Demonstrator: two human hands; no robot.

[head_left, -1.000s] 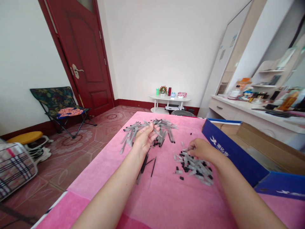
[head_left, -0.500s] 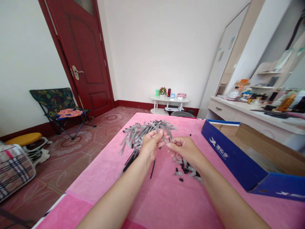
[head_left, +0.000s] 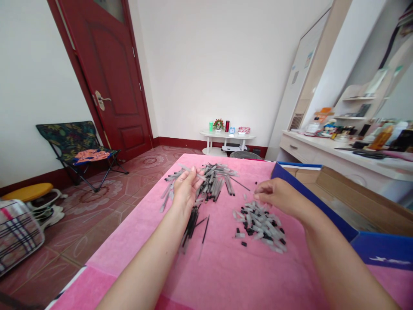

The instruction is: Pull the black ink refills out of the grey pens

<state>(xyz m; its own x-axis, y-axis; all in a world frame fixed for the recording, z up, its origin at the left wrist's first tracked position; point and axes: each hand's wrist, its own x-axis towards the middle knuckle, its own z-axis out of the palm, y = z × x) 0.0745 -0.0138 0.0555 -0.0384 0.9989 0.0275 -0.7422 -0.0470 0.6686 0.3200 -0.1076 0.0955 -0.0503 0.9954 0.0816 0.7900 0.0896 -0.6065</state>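
On my screen, the left hand [head_left: 186, 186] pinched a greyish tube [head_left: 200, 176] beside the tube heap [head_left: 211, 183]; whether the right hand [head_left: 278, 194], curled near the caps [head_left: 263, 226], gripped anything, I could not tell. Separation probably prevented mixing.

Blue box [head_left: 383, 242]: white emblem [head_left: 377, 259] on near end panel; lettering beside it blurred, illegible.
Tall white panel [head_left: 300, 92]: small stickers [head_left: 308, 59]; print not legible.

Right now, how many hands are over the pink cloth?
2: the left hand at the heap of grey tubes, and the right hand by the far edge of the heap of small caps. No others show.
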